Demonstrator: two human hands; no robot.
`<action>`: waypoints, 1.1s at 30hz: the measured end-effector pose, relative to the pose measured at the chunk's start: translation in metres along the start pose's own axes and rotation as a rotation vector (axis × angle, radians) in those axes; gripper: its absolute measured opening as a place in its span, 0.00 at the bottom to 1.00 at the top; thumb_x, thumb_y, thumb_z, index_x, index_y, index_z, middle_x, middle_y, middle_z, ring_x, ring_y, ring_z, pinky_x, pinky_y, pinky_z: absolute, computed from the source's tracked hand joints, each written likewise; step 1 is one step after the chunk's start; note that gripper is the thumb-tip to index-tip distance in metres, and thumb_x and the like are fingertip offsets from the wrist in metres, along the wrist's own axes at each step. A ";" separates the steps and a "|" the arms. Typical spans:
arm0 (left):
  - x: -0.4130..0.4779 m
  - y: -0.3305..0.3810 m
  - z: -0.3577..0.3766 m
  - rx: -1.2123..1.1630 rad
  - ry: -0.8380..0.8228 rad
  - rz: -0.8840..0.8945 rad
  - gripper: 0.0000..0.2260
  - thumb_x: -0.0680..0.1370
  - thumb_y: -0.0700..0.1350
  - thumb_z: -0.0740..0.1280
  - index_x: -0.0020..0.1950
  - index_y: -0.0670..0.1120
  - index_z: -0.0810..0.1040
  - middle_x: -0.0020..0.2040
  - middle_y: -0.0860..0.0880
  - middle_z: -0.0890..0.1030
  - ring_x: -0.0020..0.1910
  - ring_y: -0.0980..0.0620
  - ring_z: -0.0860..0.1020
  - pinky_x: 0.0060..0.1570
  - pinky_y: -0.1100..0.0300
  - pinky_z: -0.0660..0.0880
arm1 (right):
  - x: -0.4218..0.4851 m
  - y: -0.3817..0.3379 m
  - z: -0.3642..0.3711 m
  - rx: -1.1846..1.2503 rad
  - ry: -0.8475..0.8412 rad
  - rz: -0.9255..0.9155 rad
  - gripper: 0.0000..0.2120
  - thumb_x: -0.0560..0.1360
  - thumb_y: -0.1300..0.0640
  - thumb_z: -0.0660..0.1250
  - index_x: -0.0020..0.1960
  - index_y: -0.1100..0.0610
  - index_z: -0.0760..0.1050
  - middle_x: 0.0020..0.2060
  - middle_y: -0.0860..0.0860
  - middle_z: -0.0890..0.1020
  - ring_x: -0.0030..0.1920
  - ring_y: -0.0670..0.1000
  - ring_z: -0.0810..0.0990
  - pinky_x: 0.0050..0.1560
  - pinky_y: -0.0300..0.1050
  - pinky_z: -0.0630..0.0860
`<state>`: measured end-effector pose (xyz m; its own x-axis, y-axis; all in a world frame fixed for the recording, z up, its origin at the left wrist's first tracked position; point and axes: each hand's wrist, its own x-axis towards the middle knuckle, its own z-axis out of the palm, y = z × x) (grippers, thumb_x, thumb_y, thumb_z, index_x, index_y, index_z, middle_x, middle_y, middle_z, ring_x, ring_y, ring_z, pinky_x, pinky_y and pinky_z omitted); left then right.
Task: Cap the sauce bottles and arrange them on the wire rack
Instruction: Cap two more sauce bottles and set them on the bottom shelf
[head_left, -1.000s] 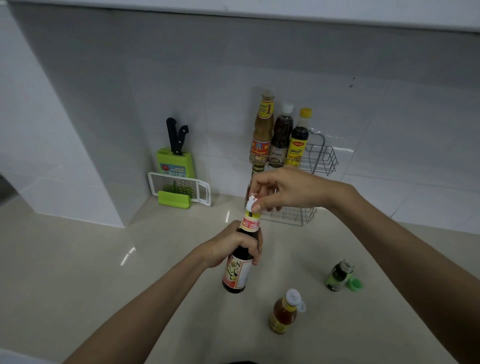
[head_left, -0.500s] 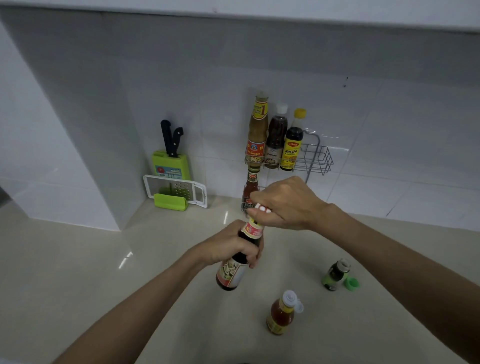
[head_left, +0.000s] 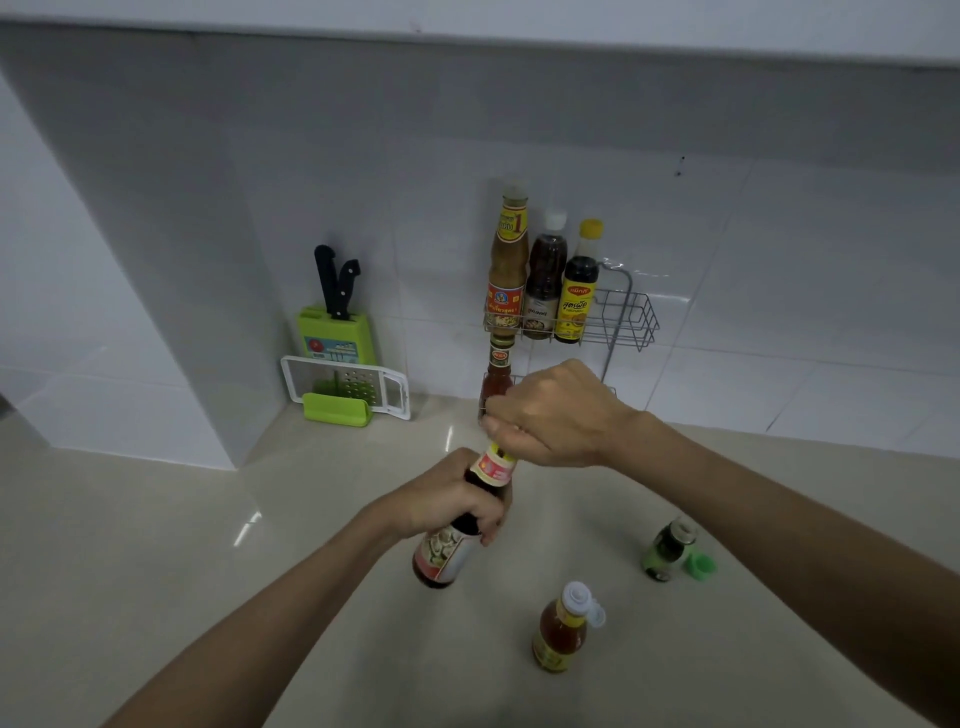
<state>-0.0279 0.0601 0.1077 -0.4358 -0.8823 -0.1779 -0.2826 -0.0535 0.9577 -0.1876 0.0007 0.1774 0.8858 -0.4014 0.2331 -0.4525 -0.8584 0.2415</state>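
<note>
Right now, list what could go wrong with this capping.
1. The left hand holds the dark bottle tilted while the right hand grips its top, which is hidden; if it is not sealed, sauce may spill.
2. The orange bottle, lid open, and the uncapped green bottle stand near the right forearm; a swing could topple them.

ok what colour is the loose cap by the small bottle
Bright green; the loose cap shows beside the small bottle in the head view.

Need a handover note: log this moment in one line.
left hand: grips dark sauce bottle | right hand: curled over its top | counter: orange bottle, green bottle, both open
</note>
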 end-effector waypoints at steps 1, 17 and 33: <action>0.003 -0.002 0.003 0.012 0.129 -0.010 0.06 0.56 0.36 0.65 0.29 0.33 0.75 0.29 0.38 0.77 0.30 0.46 0.74 0.35 0.56 0.71 | 0.002 -0.002 0.003 0.018 0.077 0.106 0.23 0.77 0.45 0.45 0.34 0.57 0.69 0.26 0.51 0.75 0.25 0.55 0.71 0.27 0.41 0.57; 0.011 -0.004 0.012 0.401 0.733 -0.197 0.07 0.66 0.51 0.68 0.35 0.52 0.72 0.35 0.50 0.80 0.39 0.46 0.79 0.33 0.59 0.69 | 0.028 -0.024 0.027 0.663 0.097 0.723 0.12 0.74 0.49 0.64 0.37 0.55 0.71 0.35 0.54 0.79 0.36 0.54 0.76 0.33 0.45 0.69; 0.019 -0.021 -0.012 -0.148 0.344 -0.004 0.22 0.65 0.36 0.79 0.57 0.40 0.79 0.52 0.43 0.85 0.48 0.51 0.83 0.52 0.59 0.79 | 0.035 0.043 -0.009 1.167 0.083 0.645 0.14 0.76 0.50 0.69 0.52 0.61 0.76 0.33 0.46 0.76 0.23 0.38 0.72 0.22 0.30 0.64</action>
<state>-0.0195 0.0390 0.0866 -0.1151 -0.9862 -0.1192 -0.1462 -0.1018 0.9840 -0.1771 -0.0471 0.2046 0.5204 -0.8514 0.0664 -0.3957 -0.3093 -0.8647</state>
